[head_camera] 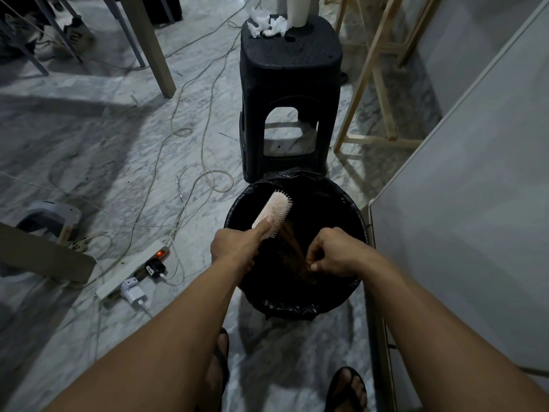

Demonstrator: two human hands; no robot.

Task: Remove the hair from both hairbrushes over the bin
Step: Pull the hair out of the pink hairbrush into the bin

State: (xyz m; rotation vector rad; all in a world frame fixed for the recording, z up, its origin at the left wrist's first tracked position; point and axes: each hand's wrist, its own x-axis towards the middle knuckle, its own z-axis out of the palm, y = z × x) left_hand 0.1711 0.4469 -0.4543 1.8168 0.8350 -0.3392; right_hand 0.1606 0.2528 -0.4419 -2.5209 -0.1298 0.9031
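Pink hairbrush (272,212) tilted over black-lined bin (237,209)

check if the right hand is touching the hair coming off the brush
Touching. The head view shows the right hand pinching the brown hair, which stretches from the hairbrush to its fingertips over the bin.

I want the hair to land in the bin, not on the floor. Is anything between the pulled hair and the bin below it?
Nothing visible. The right hand pinches the hair stretched from the hairbrush, which the left hand holds, directly over the open bin.
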